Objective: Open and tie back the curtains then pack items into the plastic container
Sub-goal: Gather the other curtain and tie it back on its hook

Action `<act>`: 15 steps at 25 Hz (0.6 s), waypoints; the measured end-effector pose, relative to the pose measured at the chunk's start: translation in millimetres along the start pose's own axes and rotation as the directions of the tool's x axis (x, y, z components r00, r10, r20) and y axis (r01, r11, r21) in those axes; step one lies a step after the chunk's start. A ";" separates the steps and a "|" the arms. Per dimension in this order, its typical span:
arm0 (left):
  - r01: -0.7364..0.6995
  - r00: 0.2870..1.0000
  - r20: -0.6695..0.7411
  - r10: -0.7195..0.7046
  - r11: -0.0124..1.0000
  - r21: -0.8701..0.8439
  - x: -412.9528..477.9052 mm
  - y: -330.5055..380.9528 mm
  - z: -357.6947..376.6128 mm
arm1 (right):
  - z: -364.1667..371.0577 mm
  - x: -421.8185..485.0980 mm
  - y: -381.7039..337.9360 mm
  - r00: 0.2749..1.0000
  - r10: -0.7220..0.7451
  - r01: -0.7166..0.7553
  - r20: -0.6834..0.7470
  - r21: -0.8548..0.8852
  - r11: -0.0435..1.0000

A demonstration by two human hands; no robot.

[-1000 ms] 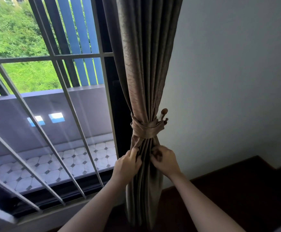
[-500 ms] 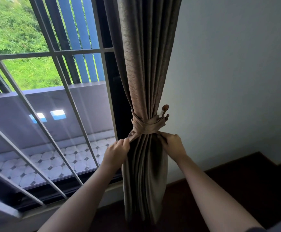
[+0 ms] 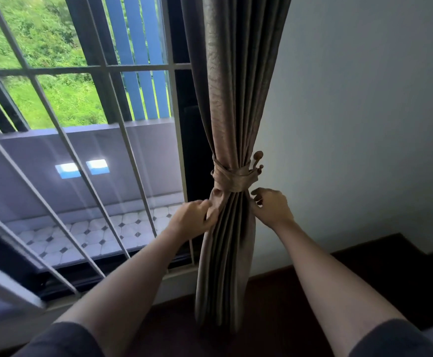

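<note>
where it hangs gathered by the window (image 3: 138, 150), the grey-brown pleated fabric curtain (image 3: 233, 99) runs between both hands: the left hand (image 3: 193, 215) grips its left folds, the right hand (image 3: 272, 206) curls at its right edge, grasp unclear, both just below the matching fabric tie-back (image 3: 232, 177) on a small wooden hook (image 3: 258, 161)

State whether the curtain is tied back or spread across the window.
Tied back: a fabric tieback cinches the curtain into a narrow bundle beside the window, whose glass is uncovered.

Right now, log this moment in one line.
curtain gathered, tieback on | left hand grips curtain below tieback | right hand at curtain edge, grip unclear
</note>
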State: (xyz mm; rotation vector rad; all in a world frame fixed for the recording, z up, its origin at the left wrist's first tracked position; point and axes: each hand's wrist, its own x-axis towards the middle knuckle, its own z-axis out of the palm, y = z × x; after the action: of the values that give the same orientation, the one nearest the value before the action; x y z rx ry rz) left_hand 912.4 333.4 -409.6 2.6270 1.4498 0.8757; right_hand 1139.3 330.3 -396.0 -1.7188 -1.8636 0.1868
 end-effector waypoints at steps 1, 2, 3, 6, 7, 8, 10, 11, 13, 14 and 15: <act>-0.008 0.998 -0.066 0.008 1.000 0.000 1.5 0.9 -11.1 | -3.3 -3.3 -10.2 0.996 -0.008 0.009 -0.094 0.008 1.000; -0.002 0.994 -0.105 0.004 1.000 0.015 5.1 0.5 -23.5 | -6.1 -4.7 -24.3 0.985 -0.048 0.050 -0.168 0.007 0.999; 0.011 0.992 -0.126 -0.007 1.000 0.024 8.0 -1.2 -37.0 | -7.7 -5.4 -41.1 0.971 -0.105 0.109 -0.215 0.007 0.994; 0.043 0.986 -0.163 -0.023 0.992 0.122 9.4 -16.3 -82.3 | -0.9 2.0 -100.0 0.913 -0.295 0.311 -0.283 0.015 0.950; 0.041 0.980 -0.199 -0.009 0.986 0.161 6.1 -27.0 -99.7 | 5.7 6.2 -124.6 0.895 -0.342 0.363 -0.285 0.021 0.932; 0.049 0.975 -0.222 -0.007 0.981 0.187 1.0 -39.4 -118.6 | 15.0 9.3 -148.9 0.885 -0.378 0.402 -0.271 0.035 0.915; 0.073 0.964 -0.266 -0.006 0.967 0.244 -14.2 -71.8 -159.8 | 37.4 13.7 -201.3 0.858 -0.444 0.476 -0.259 0.074 0.876; 0.098 0.956 -0.293 -0.011 0.954 0.284 -26.2 -90.8 -179.1 | 48.7 14.4 -228.8 0.840 -0.473 0.512 -0.267 0.098 0.853; 0.153 0.944 -0.328 -0.026 0.918 0.365 -58.1 -129.8 -218.9 | 71.2 14.9 -284.2 0.804 -0.514 0.568 -0.299 0.133 0.812; 0.170 0.942 -0.335 -0.029 0.901 0.399 -75.4 -145.9 -238.3 | 81.7 14.6 -309.3 0.785 -0.535 0.596 -0.312 0.143 0.790; 0.204 0.938 -0.343 -0.049 0.878 0.434 -97.8 -165.0 -259.1 | 95.1 12.6 -339.7 0.760 -0.570 0.633 -0.312 0.157 0.758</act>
State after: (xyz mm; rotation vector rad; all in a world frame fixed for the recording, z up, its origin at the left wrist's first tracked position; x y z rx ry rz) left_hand 620.2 286.9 -281.7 2.7423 2.1338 1.1049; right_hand 798.1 316.3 -306.5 -0.8466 -1.9996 -0.0513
